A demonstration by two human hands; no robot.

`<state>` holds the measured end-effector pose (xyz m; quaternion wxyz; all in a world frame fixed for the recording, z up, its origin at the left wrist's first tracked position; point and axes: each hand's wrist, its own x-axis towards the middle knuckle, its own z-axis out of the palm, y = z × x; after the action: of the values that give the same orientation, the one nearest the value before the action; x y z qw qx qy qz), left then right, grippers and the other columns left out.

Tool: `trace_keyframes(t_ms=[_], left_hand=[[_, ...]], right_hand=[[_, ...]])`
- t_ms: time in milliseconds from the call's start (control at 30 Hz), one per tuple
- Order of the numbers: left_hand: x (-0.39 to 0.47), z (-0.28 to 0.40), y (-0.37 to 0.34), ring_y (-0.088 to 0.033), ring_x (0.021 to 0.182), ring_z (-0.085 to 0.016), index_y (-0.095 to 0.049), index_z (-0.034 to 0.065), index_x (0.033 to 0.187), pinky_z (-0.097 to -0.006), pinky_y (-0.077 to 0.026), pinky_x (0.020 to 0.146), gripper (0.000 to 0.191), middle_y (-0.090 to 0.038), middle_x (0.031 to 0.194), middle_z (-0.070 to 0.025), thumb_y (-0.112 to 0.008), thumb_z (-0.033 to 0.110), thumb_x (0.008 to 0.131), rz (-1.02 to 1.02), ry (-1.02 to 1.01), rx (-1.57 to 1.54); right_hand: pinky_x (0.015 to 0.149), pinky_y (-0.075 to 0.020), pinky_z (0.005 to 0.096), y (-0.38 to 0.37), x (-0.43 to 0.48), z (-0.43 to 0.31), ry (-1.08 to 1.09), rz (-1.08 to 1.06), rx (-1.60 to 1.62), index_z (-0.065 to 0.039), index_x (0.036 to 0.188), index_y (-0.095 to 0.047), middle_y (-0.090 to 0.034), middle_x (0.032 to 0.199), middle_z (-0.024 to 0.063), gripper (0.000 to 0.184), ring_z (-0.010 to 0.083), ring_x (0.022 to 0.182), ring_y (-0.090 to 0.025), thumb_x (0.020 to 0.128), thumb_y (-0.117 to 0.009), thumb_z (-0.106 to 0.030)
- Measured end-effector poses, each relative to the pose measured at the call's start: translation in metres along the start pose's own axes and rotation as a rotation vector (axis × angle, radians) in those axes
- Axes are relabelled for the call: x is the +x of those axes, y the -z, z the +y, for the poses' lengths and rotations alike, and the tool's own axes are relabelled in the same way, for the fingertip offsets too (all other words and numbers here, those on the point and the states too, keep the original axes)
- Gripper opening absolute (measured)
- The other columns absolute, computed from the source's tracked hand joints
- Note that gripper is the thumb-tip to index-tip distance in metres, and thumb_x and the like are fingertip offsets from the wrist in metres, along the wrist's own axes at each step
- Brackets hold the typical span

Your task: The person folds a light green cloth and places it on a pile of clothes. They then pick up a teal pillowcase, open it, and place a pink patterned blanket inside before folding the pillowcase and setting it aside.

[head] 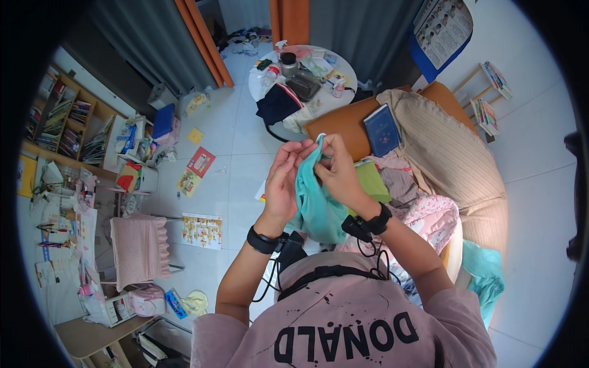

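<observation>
Both my hands are raised in front of my chest with a turquoise cloth garment (317,202) hanging between them. My right hand (343,170) pinches its upper edge, near a small white part at the top. Against the other side of the cloth lies my left hand (285,181), its fingers curled towards the top edge; how firmly it holds the cloth is not plain. Beneath and to the right, several pink, grey and patterned clothes (430,216) are heaped on a sofa, next to a lime green cloth (372,184). Another turquoise garment (483,267) hangs over the sofa's near right side.
Ahead stands a round white table (340,60) with bottles, a dark container and a navy garment. A blue book (383,131) rests on the brown sofa (336,124) by a beige cover (451,147). Picture sheets (201,231) lie on the floor, left, near a chair with a pink cover (138,250).
</observation>
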<state>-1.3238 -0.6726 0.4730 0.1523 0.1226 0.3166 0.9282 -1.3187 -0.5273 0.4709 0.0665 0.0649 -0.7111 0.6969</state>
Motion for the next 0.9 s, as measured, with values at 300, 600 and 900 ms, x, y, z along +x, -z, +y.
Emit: trace_keyframes(t_ms=[300,600,900], left_hand=[[-0.004,-0.017,0.041,-0.05,0.13,-0.026,-0.044,0.0066,0.124,-0.0445,-0.037,0.112,0.035,-0.049,0.137,-0.0152,-0.06,0.006,0.093,-0.02,-0.198,0.471],[-0.027,-0.084,0.092,-0.059,0.11,-0.04,-0.048,-0.0051,0.124,-0.0439,-0.049,0.09,0.064,-0.057,0.121,-0.026,-0.08,0.022,0.076,0.007,-0.032,1.379],[-0.021,-0.118,0.156,-0.064,0.098,-0.043,-0.062,-0.0029,0.113,-0.0487,-0.052,0.085,0.041,-0.067,0.104,-0.0255,-0.074,0.014,0.078,0.326,0.158,1.556]], right_hand=[[0.057,-0.0432,0.0204,0.032,0.019,-0.027,0.013,-0.038,0.101,-0.004,0.102,-0.052,-0.061,0.079,-0.0017,0.008,0.0036,0.067,-0.056,0.099,-0.053,0.003],[0.071,-0.0494,0.0192,0.046,0.018,-0.059,0.0,-0.176,0.239,-0.008,0.106,-0.051,-0.057,0.099,-0.0036,0.004,0.0026,0.09,-0.056,0.103,-0.053,-0.01],[0.073,-0.0575,0.0247,0.074,0.018,-0.08,0.077,-0.045,0.479,-0.009,0.109,-0.05,-0.062,0.103,0.0001,0.006,0.0089,0.088,-0.066,0.105,-0.051,-0.014]])
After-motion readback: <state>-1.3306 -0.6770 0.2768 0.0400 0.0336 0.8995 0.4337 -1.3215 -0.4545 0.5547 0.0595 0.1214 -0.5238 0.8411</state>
